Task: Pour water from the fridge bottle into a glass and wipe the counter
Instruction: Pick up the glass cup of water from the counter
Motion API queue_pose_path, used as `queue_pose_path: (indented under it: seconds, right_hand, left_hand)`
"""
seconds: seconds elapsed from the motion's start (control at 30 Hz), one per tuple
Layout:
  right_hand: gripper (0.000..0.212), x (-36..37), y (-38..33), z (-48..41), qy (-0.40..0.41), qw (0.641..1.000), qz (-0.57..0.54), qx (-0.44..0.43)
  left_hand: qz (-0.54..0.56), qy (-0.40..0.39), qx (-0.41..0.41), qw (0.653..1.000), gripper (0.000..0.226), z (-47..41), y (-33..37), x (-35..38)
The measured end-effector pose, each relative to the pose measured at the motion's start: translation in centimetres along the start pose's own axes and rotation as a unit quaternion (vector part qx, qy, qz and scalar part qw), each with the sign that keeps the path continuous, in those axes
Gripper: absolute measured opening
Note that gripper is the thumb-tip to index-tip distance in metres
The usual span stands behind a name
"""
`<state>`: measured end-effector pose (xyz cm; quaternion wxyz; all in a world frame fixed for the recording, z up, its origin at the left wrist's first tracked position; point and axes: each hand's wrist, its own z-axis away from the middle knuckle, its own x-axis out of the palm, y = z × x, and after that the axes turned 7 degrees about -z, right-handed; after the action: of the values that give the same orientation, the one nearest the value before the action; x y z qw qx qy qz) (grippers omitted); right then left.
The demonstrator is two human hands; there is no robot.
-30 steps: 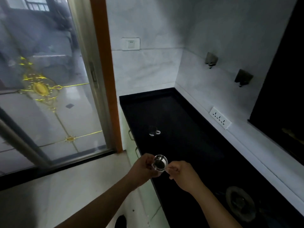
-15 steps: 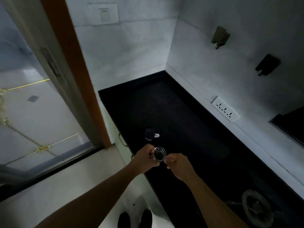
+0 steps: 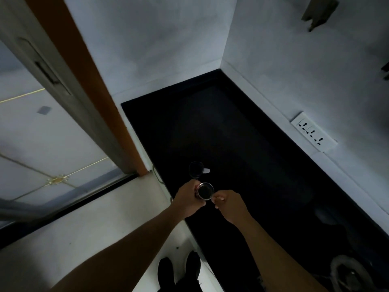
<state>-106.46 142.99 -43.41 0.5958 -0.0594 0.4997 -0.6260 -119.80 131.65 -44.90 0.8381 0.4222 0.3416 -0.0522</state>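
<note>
Dim light, view steep down over a black worktop point(image 3: 242, 144) set in a white-walled corner. Left hand point(image 3: 189, 200) closed around the side of a small clear glass point(image 3: 205, 191), seen from above, rim bright, held at the worktop's near left edge. Right hand point(image 3: 228, 204) curled beside the glass, fingertips pinched at its right rim; whether they grip it or only touch, cannot tell. Second glass point(image 3: 196, 169) stands on the worktop just beyond the held one, a small pale tab point(image 3: 206, 171) at its right side. White socket strip point(image 3: 311, 132) on the right wall. Round drain fitting point(image 3: 350, 272) at the near right. Dark shoes point(image 3: 179, 268) on the pale floor below.
</note>
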Motion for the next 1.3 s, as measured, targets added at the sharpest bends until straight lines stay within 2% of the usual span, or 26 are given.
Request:
queue_pose_path:
  seconds: [0.37, 0.63, 0.83, 0.97, 1.03, 1.17, 1.3]
  right_hand:
    - [0.018, 0.5, 1.4, -1.7, -0.018, 0.999, -0.016, 0.022]
    - [0.013, 0.4, 1.0, -1.2, -0.015, 0.999, -0.035, 0.028]
    - [0.017, -0.7, 0.1, 0.7, 0.000, 0.999, 0.037, 0.017]
    - [0.020, -1.6, -0.8, 2.8, 0.004, 0.996, 0.086, 0.007]
    - [0.024, -2.2, -1.4, 4.1, 0.015, 0.990, 0.137, 0.003]
    - [0.035, -3.7, -2.9, 7.6, 0.079, 0.955, 0.286, 0.012]
    - [0.045, -4.0, -5.2, 12.1, 0.163, 0.920, 0.353, 0.042]
  left_hand:
    - [-0.034, 0.013, 0.006, 0.999, 0.031, -1.1, 0.0, 0.9]
    - [-0.039, 0.007, -0.022, 0.999, 0.050, -0.8, 0.4, 0.9]
    - [-0.088, 0.009, -0.038, 0.995, 0.058, 1.3, 1.4, -0.6]
    - [-0.139, 0.016, -0.023, 0.990, 0.053, 3.4, 2.1, -2.1]
    - [-0.216, 0.025, -0.003, 0.976, 0.051, 4.6, 2.7, -3.1]
    - [-0.411, 0.063, 0.077, 0.906, 0.054, 7.2, 4.8, -5.3]
    - [-0.493, 0.051, 0.149, 0.855, 0.059, 9.7, 7.7, -7.3]
